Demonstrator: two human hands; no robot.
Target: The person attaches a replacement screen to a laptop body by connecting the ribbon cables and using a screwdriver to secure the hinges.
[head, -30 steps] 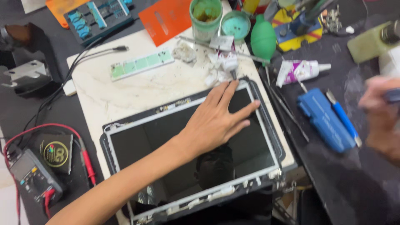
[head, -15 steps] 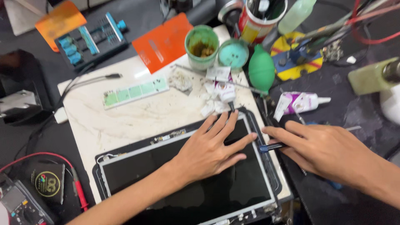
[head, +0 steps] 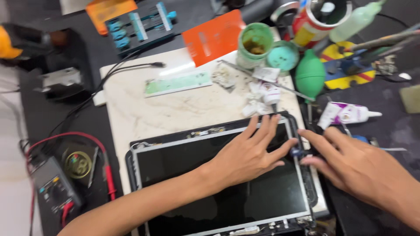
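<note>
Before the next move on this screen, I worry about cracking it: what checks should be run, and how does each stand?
1. Left hand flat on the laptop screen panel: ok.
2. Right hand at the panel's right edge, fingers on a small dark blue tool: ok.
3. Tool tip seated properly: cannot tell.
4. Panel resting squarely on the white work mat: ok.
5. Glue tube capped: cannot tell.

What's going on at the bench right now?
A person is working on a bare laptop screen panel lying on a pale work board. The left hand lies flat on the glass, fingers spread, holding it down. The right hand is at the panel's right edge, fingertips on a small dark blue tool. A glue tube, a green air blower and a multimeter lie around.
</note>
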